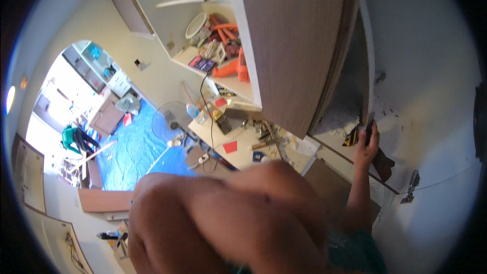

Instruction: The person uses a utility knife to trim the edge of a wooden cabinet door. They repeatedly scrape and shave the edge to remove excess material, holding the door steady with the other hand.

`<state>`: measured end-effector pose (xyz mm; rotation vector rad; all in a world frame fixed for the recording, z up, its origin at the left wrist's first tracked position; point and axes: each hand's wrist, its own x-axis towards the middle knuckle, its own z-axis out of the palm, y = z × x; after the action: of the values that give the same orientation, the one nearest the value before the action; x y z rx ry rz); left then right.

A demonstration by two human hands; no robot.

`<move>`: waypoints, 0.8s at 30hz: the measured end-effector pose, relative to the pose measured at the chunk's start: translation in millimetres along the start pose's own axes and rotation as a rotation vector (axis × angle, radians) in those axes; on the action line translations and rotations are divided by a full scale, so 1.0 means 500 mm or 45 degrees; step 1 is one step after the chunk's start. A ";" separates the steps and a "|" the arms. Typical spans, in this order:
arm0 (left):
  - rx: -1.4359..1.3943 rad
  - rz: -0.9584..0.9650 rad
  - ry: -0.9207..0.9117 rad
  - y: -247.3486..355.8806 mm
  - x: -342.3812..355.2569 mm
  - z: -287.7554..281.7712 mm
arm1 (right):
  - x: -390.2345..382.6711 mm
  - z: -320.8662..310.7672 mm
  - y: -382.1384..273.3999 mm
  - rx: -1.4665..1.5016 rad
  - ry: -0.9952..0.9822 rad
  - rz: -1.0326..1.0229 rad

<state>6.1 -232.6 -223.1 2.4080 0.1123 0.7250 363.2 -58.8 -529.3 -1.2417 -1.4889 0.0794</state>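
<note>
My right hand (367, 148) is raised inside the cabinet on the right, its fingers closed round a small dark block-like piece (371, 122). That piece meets the lower end of a pale upright panel edge (371, 61); its exact kind is too blurred to tell. Close by the hand are a black-and-yellow item (350, 135) and a dark brown piece (383, 165) on the cabinet floor. My left hand does not show. Two bent bare knees (203, 208) fill the lower middle.
A brown cabinet door (299, 45) hangs beside the hand. Shelves hold orange tools (223, 30); a cluttered worktop (231, 134) lies below. A loose metal hinge (412, 186) sits on the right wall. Beyond a fan (171, 122), a blue sheet (127, 147) covers the floor near another person (76, 139).
</note>
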 end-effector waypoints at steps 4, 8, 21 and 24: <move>0.434 0.023 0.278 -0.022 0.035 -0.069 | -0.002 -0.006 -0.004 0.030 -0.046 0.093; 0.982 0.017 0.635 -0.072 0.080 -0.092 | -0.003 -0.001 0.003 0.017 -0.060 0.140; 2.595 0.186 -0.004 -0.027 0.333 -0.377 | -0.002 -0.013 -0.022 -0.031 0.002 0.087; 2.584 0.204 -0.109 -0.019 0.334 -0.375 | -0.002 -0.012 -0.020 -0.005 0.008 0.053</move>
<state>49.6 -83.3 -25.6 4.3386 1.0556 0.5530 361.2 -67.0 -521.4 -1.2751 -1.4587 0.0997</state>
